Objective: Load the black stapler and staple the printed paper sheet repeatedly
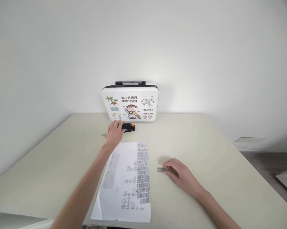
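Observation:
My left hand [114, 133] is closed over a black stapler [129, 127] with an orange end, which lies on the table in front of the case. Its fingers hide the stapler's left half. A small grey piece [103, 135] shows just left of that hand; I cannot tell whether it is part of the stapler. Between the thumb and fingers of my right hand [180, 173] is a short grey strip of staples [160, 170], held low over the table. Printed paper sheets [124, 197] lie between my arms, with a dark patterned band down their right side.
A white case [131, 103] with cartoon prints and a black handle stands upright against the wall at the table's back edge. The pale table [188, 136] has its right edge near a dark floor. A wall plate [250, 139] sits low on the right.

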Demonstrator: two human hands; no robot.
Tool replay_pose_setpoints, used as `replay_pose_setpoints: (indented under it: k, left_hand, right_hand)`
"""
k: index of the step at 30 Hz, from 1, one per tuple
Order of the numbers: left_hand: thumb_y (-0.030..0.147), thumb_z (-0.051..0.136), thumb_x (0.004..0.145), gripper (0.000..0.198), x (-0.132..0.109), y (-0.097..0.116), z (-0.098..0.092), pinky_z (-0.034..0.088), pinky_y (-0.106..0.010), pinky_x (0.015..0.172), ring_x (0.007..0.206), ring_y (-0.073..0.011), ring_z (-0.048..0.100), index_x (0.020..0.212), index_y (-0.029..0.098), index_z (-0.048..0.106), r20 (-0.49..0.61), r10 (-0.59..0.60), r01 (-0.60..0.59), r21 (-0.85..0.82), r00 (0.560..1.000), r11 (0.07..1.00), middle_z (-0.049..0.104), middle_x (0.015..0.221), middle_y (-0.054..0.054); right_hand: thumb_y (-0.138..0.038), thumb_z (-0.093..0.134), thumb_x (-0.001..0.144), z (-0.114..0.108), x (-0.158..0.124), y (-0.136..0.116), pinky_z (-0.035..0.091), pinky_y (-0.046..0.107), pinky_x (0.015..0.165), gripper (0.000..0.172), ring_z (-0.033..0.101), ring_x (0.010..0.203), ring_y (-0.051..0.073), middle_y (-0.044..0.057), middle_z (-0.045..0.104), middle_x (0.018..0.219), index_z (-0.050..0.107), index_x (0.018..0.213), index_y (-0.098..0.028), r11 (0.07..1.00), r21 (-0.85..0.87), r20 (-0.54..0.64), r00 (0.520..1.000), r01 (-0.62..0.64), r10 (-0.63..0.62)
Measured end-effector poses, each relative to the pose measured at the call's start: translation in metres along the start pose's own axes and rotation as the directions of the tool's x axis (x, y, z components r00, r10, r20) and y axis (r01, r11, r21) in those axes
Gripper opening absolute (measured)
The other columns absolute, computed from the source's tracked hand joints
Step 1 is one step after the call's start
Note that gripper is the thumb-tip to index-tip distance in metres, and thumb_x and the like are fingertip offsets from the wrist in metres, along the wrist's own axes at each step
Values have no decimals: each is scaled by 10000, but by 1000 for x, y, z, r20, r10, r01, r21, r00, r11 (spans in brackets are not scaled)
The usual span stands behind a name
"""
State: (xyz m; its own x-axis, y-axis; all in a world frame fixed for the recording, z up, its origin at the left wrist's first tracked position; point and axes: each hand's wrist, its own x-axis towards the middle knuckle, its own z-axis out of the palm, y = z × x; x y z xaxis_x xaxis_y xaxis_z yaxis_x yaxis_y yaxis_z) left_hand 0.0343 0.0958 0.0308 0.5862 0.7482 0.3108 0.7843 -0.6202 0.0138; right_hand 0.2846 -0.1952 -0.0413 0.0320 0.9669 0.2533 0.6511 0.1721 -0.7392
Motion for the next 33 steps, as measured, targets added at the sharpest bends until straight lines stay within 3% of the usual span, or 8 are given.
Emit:
replay_pose_setpoints:
  k: [6,11,16,18,22,26,29,33]
  left_hand:
    - [256,550,1001,279,34,-22,12,433,-494,1063,1191,-340,606,1246,200,672,101,42,-44,20,994,999,726,1192,-146]
    - [238,495,1030,261,37,-11,-4,475,-425,983,1079,-296,653,1219,200,672,103,106,-103,-30,989,994,707,1175,-128]
    - [279,480,1070,263,10,45,-41,491,-389,978,1101,-262,652,1279,245,636,86,274,-263,-120,958,957,673,1212,-81]
    - [316,480,1087,247,-8,78,-57,500,-391,958,1060,-253,658,1264,245,636,85,419,-398,-186,904,898,667,1184,-78]
    - [332,497,1095,210,-49,139,-75,512,-402,915,965,-236,674,1219,216,620,45,606,-565,-314,794,763,674,1079,-64]
    - [369,627,1040,293,-87,163,-62,531,-407,924,1039,-243,681,1295,243,553,-33,488,-439,-493,872,751,693,1155,-55]
    - [367,759,952,453,-109,161,-40,554,-413,912,1099,-262,666,1323,257,525,48,329,-250,-549,943,797,669,1213,-56]
    - [297,814,905,378,-122,157,-14,540,-448,959,1107,-277,651,1218,234,611,188,341,-221,-468,921,856,658,1185,-50]
  right_hand:
    - [-275,588,1018,-2,1,-1,602,393,793,101,694,912,232,31,712,973,667,1063,-319,1000,5,40,999,-3,3]
    - [-327,607,1007,-3,0,2,597,402,861,159,687,991,235,45,707,1089,618,1166,-317,998,60,26,999,-27,26]
    - [-413,550,1035,-14,9,-2,594,440,929,344,674,1115,268,111,653,1293,524,1362,-311,998,-24,-185,982,-51,46]
    - [-447,577,1021,-22,15,-12,567,473,1009,500,632,1238,294,127,589,1422,444,1484,-315,994,-98,-246,969,-48,22]
    - [-455,570,1036,-40,16,-36,575,473,976,448,662,1194,304,94,657,1365,485,1463,-349,983,-184,-147,988,14,-42]
    - [-416,493,1079,-54,-9,-46,597,420,806,258,719,1001,279,73,737,1200,573,1309,-332,987,-155,-59,998,-44,35]
    - [-430,496,1082,-62,-37,-41,596,404,837,281,715,1058,269,68,720,1277,560,1335,-327,983,-117,-12,990,-141,140]
    - [-465,504,1075,-67,-65,-28,596,401,879,277,710,1084,263,42,728,1271,598,1310,-349,969,-103,49,972,-223,229]
